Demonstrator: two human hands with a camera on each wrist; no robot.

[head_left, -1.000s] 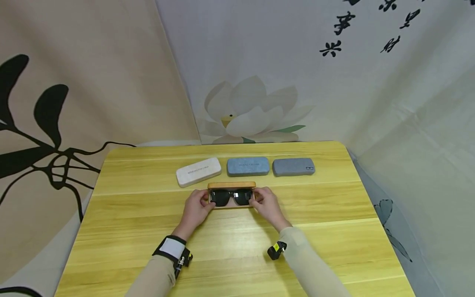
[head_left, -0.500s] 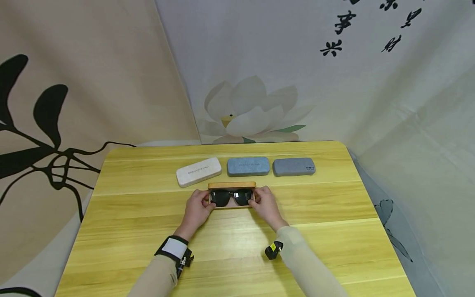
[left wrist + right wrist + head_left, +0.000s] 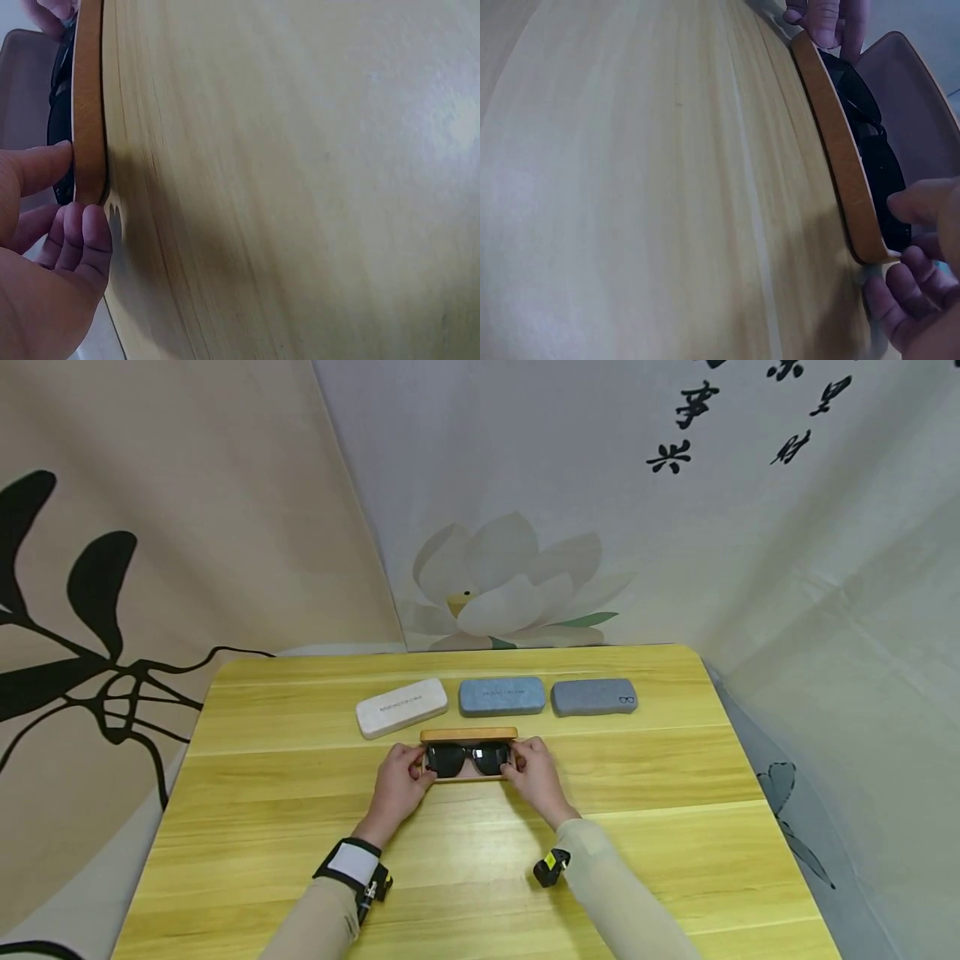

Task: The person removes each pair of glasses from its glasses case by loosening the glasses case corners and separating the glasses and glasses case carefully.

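A pair of black sunglasses [image 3: 468,759] sits in an orange-brown glasses case [image 3: 469,734] whose lid stands raised at the back; the lining is pale pink. At the left end, my left hand [image 3: 399,783] pinches the end of the sunglasses, its thumb over the front rim. My right hand [image 3: 538,781] does likewise at the right end. In the right wrist view, the right thumb [image 3: 919,202] lies on the dark lens [image 3: 885,180], while other fingers curl at the case's outer end. The left wrist view shows several left fingers [image 3: 79,236] bent beside the case's corner.
Behind the orange-brown case are a tilted white glasses case [image 3: 402,707], a blue glasses case [image 3: 502,697] and a grey-blue glasses case [image 3: 594,697], all closed. They lie on a wooden table [image 3: 465,877]. Printed curtains [image 3: 510,485] hang beyond its far edge.
The right hand and forearm have shifted very slightly left. The sunglasses, the cases and the grip of both hands look the same.
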